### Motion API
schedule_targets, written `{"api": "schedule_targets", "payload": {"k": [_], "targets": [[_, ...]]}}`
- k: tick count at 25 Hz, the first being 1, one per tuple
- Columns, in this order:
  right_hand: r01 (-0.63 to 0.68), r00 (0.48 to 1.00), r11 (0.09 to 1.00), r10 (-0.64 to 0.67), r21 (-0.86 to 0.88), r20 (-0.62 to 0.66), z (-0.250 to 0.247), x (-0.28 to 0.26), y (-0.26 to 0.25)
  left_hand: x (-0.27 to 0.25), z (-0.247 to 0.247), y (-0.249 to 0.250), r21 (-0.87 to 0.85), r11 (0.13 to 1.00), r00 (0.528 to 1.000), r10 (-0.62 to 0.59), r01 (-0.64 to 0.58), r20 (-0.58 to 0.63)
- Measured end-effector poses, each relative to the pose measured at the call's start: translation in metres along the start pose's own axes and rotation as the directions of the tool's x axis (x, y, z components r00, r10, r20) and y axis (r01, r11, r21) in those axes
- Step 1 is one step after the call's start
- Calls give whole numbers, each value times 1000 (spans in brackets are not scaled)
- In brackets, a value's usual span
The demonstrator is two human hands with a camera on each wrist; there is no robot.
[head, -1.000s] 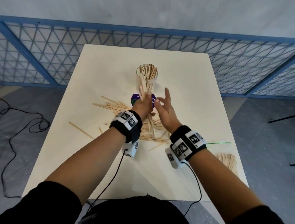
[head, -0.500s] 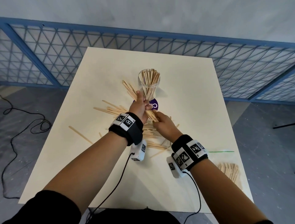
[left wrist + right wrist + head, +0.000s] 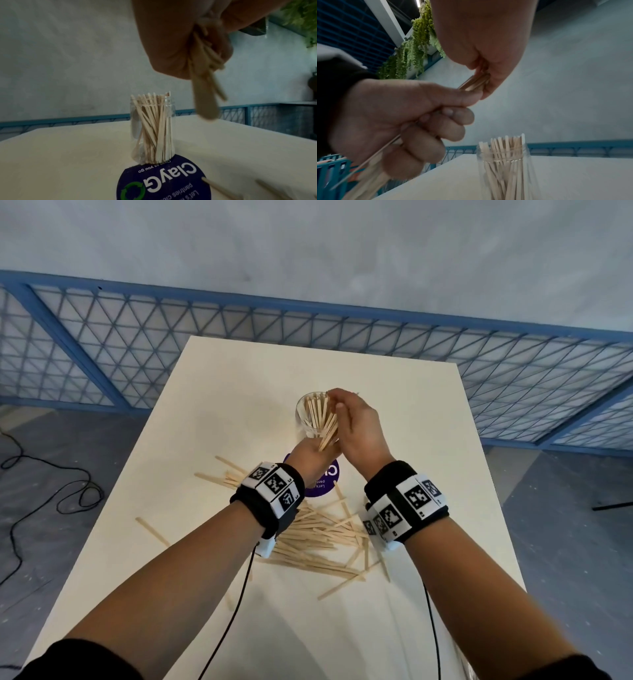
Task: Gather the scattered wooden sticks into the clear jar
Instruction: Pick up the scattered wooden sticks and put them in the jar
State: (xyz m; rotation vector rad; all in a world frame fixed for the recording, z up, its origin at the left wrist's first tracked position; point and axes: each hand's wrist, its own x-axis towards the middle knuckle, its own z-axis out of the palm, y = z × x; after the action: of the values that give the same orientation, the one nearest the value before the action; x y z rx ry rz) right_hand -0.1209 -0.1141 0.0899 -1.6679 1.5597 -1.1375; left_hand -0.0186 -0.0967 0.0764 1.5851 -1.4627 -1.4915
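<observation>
The clear jar [image 3: 304, 419] stands upright mid-table, partly filled with upright wooden sticks; it also shows in the wrist views [image 3: 152, 128] [image 3: 505, 169]. My left hand [image 3: 308, 457] grips the lower part of a bundle of sticks [image 3: 327, 424], held tilted just in front of the jar at its right side. My right hand [image 3: 356, 426] pinches the bundle's top end [image 3: 477, 82] above the jar's rim. The left hand [image 3: 393, 128] is fisted round the bundle, whose lower ends [image 3: 205, 105] stick out below it. Many loose sticks [image 3: 318, 539] lie scattered under my wrists.
A round purple label [image 3: 327, 479] lies flat just in front of the jar. One stick [image 3: 152, 530] lies alone at the left of the white table [image 3: 222, 392]. A blue mesh fence [image 3: 239, 337] runs behind the table, and cables [image 3: 51, 491] lie on the floor at the left.
Both hands rose from the pile to the jar. The left hand lifted its bundle up beside the jar, and the right hand left the table and took the bundle's top end.
</observation>
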Motion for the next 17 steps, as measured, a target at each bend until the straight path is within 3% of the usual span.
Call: {"api": "schedule_targets", "payload": {"k": [3, 5, 13, 17], "targets": [[59, 992, 998, -63, -35, -107, 2, 6, 8, 13, -5, 3, -41, 999, 999, 21, -20, 30], [34, 992, 999, -33, 1, -119, 2, 10, 13, 20, -6, -1, -28, 1000, 997, 7, -4, 72], [-133, 989, 988, 127, 81, 79, -2, 21, 24, 40, 6, -14, -73, 992, 989, -92, 101, 115], [-50, 992, 997, 44, 50, 122, -5, 32, 9, 47, -4, 5, -64, 998, 992, 24, -16, 120]]}}
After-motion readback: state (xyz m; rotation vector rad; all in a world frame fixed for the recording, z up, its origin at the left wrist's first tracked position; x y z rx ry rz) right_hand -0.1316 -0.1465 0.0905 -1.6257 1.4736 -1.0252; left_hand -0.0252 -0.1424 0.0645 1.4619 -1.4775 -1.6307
